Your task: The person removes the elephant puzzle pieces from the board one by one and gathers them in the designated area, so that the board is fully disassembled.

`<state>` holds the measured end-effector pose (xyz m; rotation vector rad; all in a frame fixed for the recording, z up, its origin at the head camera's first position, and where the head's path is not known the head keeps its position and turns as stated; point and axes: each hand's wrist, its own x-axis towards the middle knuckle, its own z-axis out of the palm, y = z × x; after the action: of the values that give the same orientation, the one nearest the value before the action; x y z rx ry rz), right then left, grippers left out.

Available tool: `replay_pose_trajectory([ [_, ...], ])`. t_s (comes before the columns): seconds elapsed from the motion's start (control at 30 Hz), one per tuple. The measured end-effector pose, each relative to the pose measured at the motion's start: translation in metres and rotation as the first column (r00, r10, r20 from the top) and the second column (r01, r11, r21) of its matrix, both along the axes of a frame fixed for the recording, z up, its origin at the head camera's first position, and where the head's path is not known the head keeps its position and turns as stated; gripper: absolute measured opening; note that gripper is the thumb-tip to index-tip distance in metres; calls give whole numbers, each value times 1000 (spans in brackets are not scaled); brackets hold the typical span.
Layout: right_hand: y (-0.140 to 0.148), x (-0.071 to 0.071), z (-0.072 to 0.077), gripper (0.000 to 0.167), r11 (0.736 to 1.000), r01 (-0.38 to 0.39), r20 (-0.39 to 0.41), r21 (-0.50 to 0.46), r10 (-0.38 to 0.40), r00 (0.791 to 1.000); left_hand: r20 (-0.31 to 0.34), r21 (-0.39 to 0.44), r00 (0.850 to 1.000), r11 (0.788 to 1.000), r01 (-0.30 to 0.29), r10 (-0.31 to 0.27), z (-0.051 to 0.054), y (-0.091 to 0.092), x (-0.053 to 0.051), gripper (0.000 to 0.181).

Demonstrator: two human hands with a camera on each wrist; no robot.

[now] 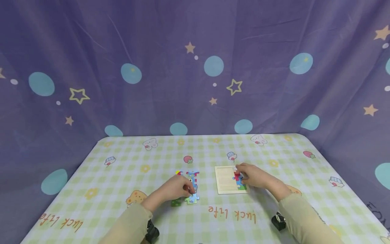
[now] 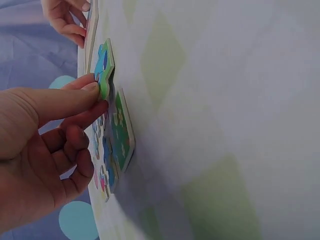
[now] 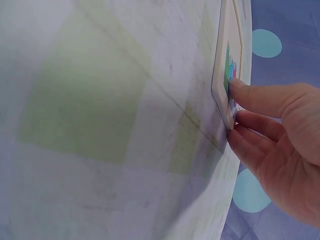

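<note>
A pale wooden puzzle frame (image 1: 225, 180) lies right of the table's middle, with joined colourful pieces (image 1: 239, 183) along its right side. My right hand (image 1: 255, 175) is at that side; in the right wrist view the thumb of the hand (image 3: 282, 135) rests on the pieces and the other fingers touch the frame's edge (image 3: 218, 82). To the left, my left hand (image 1: 176, 188) is over several loose pieces. The left wrist view shows the hand (image 2: 47, 145) pinching a green and blue piece (image 2: 104, 70) between thumb and fingers, tilted, beside a dark green piece (image 2: 122, 132).
A green checked cloth (image 1: 164, 152) with printed figures covers the table. Behind it hangs a purple curtain (image 1: 158, 95) with stars and blue ovals. Black wrist devices (image 1: 151, 232) are on both arms, near the sleeves.
</note>
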<state>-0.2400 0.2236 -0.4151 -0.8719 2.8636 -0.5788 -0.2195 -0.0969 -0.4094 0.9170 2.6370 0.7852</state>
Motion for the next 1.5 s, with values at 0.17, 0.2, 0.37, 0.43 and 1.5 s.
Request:
replay_pose_trajectory([
  [0.17,0,-1,0,26,1000,8,9,-2,-8,1000,0,-29,1000,999,-16,16,3,3,2,10],
  [0.2,-1,-1,0,26,1000,15,12,-3,-15,1000,-4,-35,1000,999,-18,18,4,3,2,10],
  [0.37,0,-4,-1,26,999,38,28,1,-38,999,-28,-55,999,998,-17,15,3,3,-1,12],
  [0.43,1,-4,-1,26,999,35,25,-2,-35,999,-38,-61,999,998,-16,13,3,3,-1,13],
  [1.5,11,-1,-10,57,977,122,48,-174,-116,992,74,44,996,998,-55,51,6,65,-18,9],
])
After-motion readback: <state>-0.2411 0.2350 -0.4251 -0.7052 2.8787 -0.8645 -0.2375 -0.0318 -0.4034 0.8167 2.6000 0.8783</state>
